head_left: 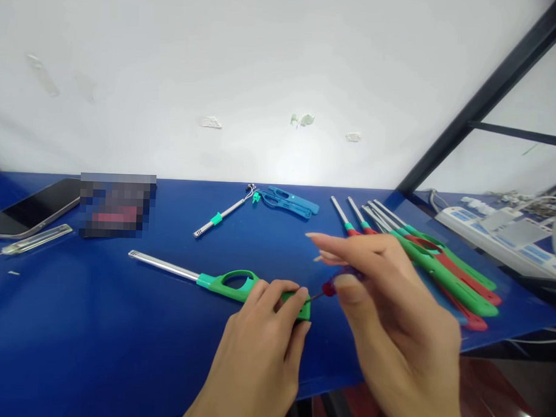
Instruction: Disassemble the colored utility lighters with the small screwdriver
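Note:
A green long-necked lighter point(220, 284) lies on the blue table, its metal tube pointing left. My left hand point(259, 338) is closed around the handle end, fingers over the top and thumb along the near side. My right hand point(392, 322) pinches a small screwdriver point(330, 287) with a dark red and purple handle. Its thin shaft points left and its tip meets the green handle end beside my left fingertips. The exact contact spot is partly hidden by those fingers.
Behind lie a loose metal tube point(227, 217) with wires and opened blue casings point(290, 203). Several green and red lighters point(444, 272) are piled right, near a white power strip point(500, 237). At left are a phone point(34, 206), a clear tube point(37, 239) and a blurred dark object point(116, 209).

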### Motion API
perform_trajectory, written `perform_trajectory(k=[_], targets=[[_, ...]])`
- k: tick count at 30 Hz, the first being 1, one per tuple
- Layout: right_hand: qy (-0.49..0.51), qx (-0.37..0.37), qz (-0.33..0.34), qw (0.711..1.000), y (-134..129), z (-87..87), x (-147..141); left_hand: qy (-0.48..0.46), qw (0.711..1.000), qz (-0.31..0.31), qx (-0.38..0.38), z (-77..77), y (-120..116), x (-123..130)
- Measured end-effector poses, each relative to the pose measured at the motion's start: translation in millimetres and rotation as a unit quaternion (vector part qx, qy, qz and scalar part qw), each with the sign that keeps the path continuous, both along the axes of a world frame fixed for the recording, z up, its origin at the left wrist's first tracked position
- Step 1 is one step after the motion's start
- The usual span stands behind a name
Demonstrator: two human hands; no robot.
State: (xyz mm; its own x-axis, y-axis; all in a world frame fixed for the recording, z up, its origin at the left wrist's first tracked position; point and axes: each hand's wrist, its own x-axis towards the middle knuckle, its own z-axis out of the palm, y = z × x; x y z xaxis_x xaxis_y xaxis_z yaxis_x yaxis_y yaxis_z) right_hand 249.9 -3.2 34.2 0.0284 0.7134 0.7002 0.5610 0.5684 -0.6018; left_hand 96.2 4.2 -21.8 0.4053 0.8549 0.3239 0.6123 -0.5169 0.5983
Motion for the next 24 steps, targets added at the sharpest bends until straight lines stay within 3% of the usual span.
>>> perform_trajectory(k=[4, 6, 11, 13, 16, 21, 24], targets=[[0.043, -0.049, 0.087, 0.994, 0, -1.1, 1, -0.004, 1.000, 0.002, 0.011, -0.1, 0, 0], [0.078, -0.052, 0.082, 0.992, 1, -0.7, -2, -0.002, 1.000, 0.001, 0.007, -0.2, 0, 0], [0.050, 0.024, -0.122, 0.991, 2, 0.5, -10, 0.000, 1.000, 0.000, 0.004, 0.4, 0, -1], [0.011, 0.053, -0.156, 0.986, 1, -0.9, -8, 0.001, 1.000, -0.001, 0.005, 0.4, 0, -1], [-0.007, 0.068, -0.106, 0.992, 1, -4.0, -1, -0.001, 1.000, 0.000, 0.007, -0.5, 0, -1], [0.020, -0.010, 0.047, 0.999, 2, -3.5, 2, -0.006, 1.000, 0.000, 0.000, -0.7, -1, -2], [0.082, -0.020, 0.036, 0.996, 4, -1.9, -2, 0.001, 1.000, -0.002, -0.002, 0.8, -1, -1]])
